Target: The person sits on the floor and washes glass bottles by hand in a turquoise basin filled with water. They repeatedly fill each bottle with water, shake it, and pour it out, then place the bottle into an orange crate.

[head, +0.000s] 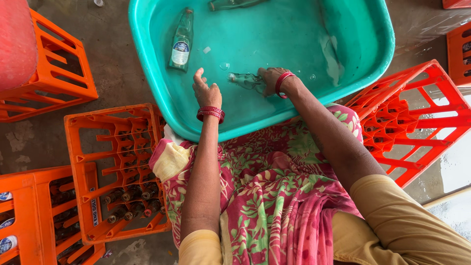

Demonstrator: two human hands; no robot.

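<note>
From the head view, a person sits over a wide teal tub (147, 59) of water, its near rim resting against the lap of a floral garment (274, 186). The right hand (270, 78) is under the water and grasping a clear glass bottle (247, 80) by its body, the neck pointing toward the left hand (206, 91). Held submerged and lying flat like this, the bottle can fill and soak. The left hand hovers just beside the bottle's mouth, released, fingers loosely spread and holding nothing, wrist above the tub's near edge.

A second bottle with a blue label (181, 41) floats well apart at the tub's far left, and part of a third bottle (230, 4) shows at the top edge.

Orange crates (117, 172) crowd the left side on the floor (113, 54); the nearest holds dark bottles in its lower cells, close to the left elbow. A tilted red crate (412, 113) stands at the right, just beside the right arm. Both hem in sideways reach.
</note>
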